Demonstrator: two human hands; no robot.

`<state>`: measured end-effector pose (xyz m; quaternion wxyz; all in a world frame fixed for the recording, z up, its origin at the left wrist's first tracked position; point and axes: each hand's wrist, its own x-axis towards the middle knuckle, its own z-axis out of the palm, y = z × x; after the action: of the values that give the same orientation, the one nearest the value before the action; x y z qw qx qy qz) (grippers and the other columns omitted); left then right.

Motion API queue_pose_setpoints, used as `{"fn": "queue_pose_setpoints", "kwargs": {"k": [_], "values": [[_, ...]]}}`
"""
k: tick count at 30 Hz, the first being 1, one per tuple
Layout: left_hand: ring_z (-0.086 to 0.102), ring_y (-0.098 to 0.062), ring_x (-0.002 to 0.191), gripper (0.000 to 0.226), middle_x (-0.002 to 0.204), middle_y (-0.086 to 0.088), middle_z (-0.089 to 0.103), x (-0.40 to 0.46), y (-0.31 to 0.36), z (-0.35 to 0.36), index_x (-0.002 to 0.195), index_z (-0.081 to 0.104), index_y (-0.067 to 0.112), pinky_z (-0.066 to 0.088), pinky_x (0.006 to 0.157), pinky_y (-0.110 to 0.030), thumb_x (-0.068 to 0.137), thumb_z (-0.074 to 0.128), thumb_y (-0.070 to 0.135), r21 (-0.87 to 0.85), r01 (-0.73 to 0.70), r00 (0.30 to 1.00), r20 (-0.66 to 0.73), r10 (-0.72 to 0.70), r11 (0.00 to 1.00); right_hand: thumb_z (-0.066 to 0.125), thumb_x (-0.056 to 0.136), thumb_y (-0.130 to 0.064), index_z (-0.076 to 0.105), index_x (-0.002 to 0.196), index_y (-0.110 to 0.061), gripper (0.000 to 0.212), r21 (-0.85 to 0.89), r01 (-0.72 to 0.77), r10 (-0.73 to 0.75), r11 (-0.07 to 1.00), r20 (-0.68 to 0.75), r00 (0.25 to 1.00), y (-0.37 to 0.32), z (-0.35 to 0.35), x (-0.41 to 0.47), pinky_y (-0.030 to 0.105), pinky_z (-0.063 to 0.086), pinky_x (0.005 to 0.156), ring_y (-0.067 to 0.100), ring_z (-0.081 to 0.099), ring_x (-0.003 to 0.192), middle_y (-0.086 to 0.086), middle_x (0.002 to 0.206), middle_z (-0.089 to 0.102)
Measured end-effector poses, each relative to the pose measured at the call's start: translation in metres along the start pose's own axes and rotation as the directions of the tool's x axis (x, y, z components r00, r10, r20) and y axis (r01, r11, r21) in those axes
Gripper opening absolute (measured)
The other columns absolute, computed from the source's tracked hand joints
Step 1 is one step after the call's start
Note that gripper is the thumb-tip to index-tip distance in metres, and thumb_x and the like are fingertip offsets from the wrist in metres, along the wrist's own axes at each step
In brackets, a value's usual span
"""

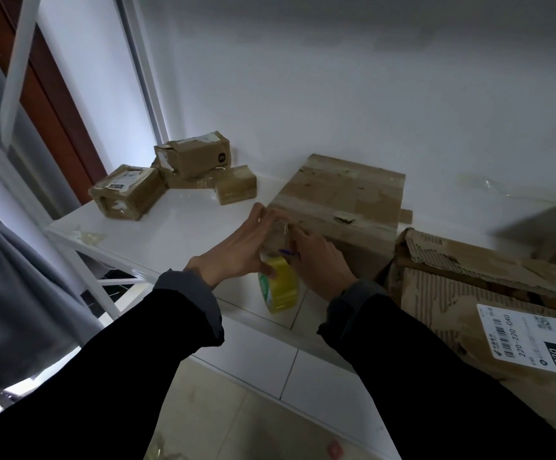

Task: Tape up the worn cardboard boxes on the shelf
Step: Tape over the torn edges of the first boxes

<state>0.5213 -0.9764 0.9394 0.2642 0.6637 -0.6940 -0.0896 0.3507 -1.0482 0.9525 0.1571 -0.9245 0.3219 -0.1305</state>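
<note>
Both hands are meeting at the front edge of the white shelf (170,227), working a roll of clear packing tape with a yellow-green core (278,283). The left hand (236,250) is gripping the roll from its side, thumb low on the yellow part and fingers curled over the top. The right hand (319,260) is pinching at the upper rim of the roll, apparently picking for the loose end of the film; a small purple mark is showing between the fingers there, and what it is cannot be told.

The roll is standing on edge just in front of the large flat brown cardboard box patched with tape strips (339,197), its hollow axis pointing roughly sideways across the shelf and its lower half hanging below the shelf's front edge. The box is lying flat, long axis running away toward the wall.

The risk, as I judge it, is the clear film: a torn or split start would leave a narrow sliver, and a freed end could fold back and stick to itself. A torn corrugated box with a white shipping label (489,300) is waiting on the right, and a cluster of small brown boxes (177,174) at the far left.
</note>
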Motion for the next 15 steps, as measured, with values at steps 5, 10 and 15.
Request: {"fn": "queue_pose_setpoints", "kwargs": {"k": [5, 10, 15], "values": [[0.044, -0.016, 0.102, 0.104, 0.119, 0.01, 0.023, -0.002, 0.002, 0.0, 0.142, 0.029, 0.031, 0.049, 0.088, -0.024, 0.063, 0.096, 0.022, -0.01, 0.013, 1.0, 0.004, -0.013, 1.0, 0.039, 0.099, -0.003, 0.045, 0.115, -0.007, 0.017, -0.112, -0.186, 0.197, 0.976, 0.091, 0.976, 0.012, 0.015, -0.012, 0.044, 0.04, 0.073, 0.045, 0.059, 0.102, 0.017, 0.121, 0.041], [0.05, -0.021, 0.1, 0.104, 0.123, 0.005, 0.026, -0.006, 0.006, 0.0, 0.143, 0.032, 0.027, 0.055, 0.089, -0.038, 0.062, 0.096, 0.022, 0.021, 0.022, 1.0, 0.002, -0.022, 1.0, 0.038, 0.102, -0.006, 0.045, 0.131, -0.006, 0.029, -0.245, -0.227, 0.272, 0.942, 0.168, 0.948, 0.026, 0.054, -0.017, 0.041, 0.044, 0.095, 0.037, 0.055, 0.121, 0.017, 0.135, 0.044], [0.048, -0.018, 0.1, 0.102, 0.119, 0.009, 0.023, -0.006, 0.011, 0.0, 0.143, 0.032, 0.028, 0.055, 0.09, -0.04, 0.063, 0.096, 0.022, 0.033, 0.022, 1.0, -0.006, -0.022, 0.999, 0.041, 0.102, -0.008, 0.061, 0.117, -0.008, 0.025, -0.143, -0.299, 0.319, 0.944, 0.154, 0.935, 0.048, 0.069, -0.01, 0.037, 0.047, 0.09, 0.033, 0.055, 0.118, 0.015, 0.127, 0.054]]}}
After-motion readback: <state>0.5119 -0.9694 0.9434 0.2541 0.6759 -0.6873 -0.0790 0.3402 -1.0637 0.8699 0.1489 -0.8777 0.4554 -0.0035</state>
